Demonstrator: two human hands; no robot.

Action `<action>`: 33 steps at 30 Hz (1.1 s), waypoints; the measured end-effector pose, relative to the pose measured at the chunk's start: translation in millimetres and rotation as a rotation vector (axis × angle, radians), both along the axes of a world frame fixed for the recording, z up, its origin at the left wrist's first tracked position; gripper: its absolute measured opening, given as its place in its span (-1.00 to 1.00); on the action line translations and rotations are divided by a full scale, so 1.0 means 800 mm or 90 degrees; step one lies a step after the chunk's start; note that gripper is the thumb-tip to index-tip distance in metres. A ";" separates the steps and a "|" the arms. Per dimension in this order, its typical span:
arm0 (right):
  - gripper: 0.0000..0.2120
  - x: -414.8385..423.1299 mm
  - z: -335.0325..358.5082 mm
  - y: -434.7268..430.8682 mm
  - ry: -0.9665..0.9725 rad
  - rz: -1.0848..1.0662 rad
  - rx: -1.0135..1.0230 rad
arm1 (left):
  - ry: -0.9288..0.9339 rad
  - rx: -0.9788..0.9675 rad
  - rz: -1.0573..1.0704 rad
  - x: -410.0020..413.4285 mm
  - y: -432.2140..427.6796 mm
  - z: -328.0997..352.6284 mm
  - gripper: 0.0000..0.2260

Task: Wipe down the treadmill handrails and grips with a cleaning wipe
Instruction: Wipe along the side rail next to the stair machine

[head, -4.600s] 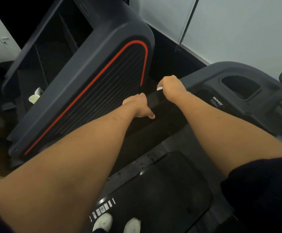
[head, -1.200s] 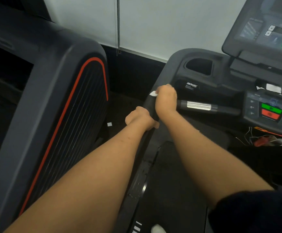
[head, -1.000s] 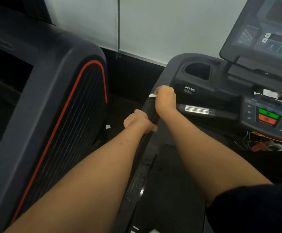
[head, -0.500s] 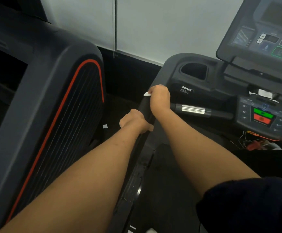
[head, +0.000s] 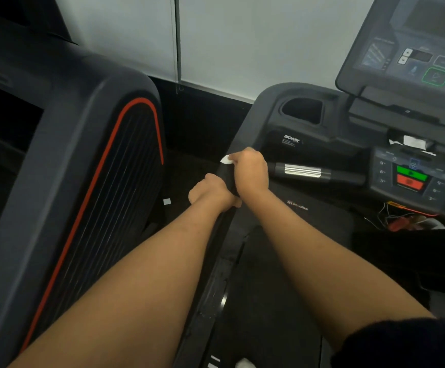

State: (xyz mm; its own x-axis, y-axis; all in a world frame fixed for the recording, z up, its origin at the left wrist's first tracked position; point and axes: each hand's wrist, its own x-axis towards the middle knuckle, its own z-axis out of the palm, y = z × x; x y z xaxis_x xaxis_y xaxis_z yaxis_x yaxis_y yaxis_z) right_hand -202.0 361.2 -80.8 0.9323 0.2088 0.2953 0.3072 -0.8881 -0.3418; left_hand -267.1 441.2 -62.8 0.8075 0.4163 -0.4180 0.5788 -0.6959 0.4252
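The treadmill's black left handrail (head: 228, 179) runs from the console down toward me. My right hand (head: 250, 170) is wrapped around its upper part with a white cleaning wipe (head: 226, 159) pressed under the fingers; only a corner of the wipe shows. Just below, my left hand (head: 209, 191) grips the same rail. A front grip bar with a silver sensor band (head: 302, 171) sticks out to the right of my right hand, untouched.
A neighbouring dark machine with a red trim line (head: 96, 181) stands close on the left. The console (head: 412, 176) with green and red buttons, a cup holder (head: 302, 110) and the display (head: 417, 49) lie to the right. Loose wires (head: 402, 221) hang under the console.
Since 4.6 s ago my view has swung right toward the console. Over the last second both hands stay on the left handrail, the right hand with the wipe shifting only slightly.
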 end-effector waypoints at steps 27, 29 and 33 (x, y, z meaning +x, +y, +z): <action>-0.80 -0.093 0.005 0.034 0.050 0.046 -0.023 | -0.069 -0.010 -0.031 -0.107 0.022 0.008 -0.76; -0.77 -0.090 0.005 0.028 0.046 0.059 -0.032 | -0.071 -0.025 -0.025 -0.110 0.023 0.004 -0.68; -0.75 -0.065 0.018 0.021 0.074 0.016 0.038 | -0.081 -0.099 -0.046 -0.117 0.035 -0.002 -0.44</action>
State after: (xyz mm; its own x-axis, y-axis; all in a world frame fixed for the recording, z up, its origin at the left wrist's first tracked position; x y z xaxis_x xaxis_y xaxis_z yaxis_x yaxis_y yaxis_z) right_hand -253.8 378.0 -66.4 0.9558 0.2178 0.1977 0.2841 -0.8574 -0.4291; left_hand -360.5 468.9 -64.2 0.8834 0.2937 -0.3653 0.4644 -0.6535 0.5977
